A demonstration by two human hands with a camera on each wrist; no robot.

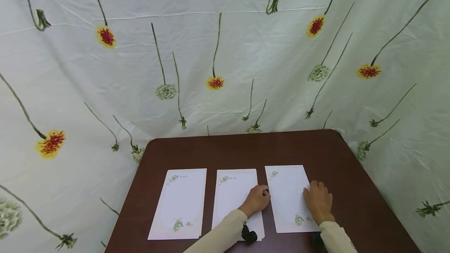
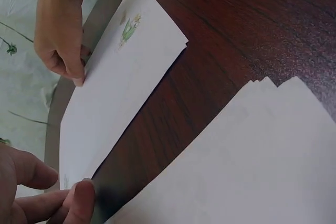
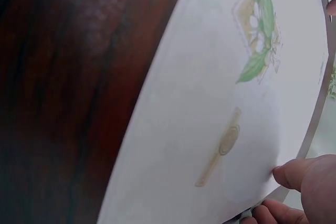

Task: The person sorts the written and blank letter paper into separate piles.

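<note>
1. Right hand (image 1: pixel 319 202): thumb and fingers pinch the right edge of the right paper stack (image 1: pixel 290 202).
2. Left hand (image 1: pixel 256 200): fingers bent at that stack's left edge; whether they grip it, I cannot tell.
3. Middle paper stack (image 1: pixel 232 198) and left paper stack (image 1: pixel 181 206) lie alongside, on the dark red-brown, wood-grained table (image 1: pixel 239 149).
4. Beyond, pale, creased cloth (image 1: pixel 190 42) printed with long-stemmed flowers hangs behind the table and along both sides.
</note>
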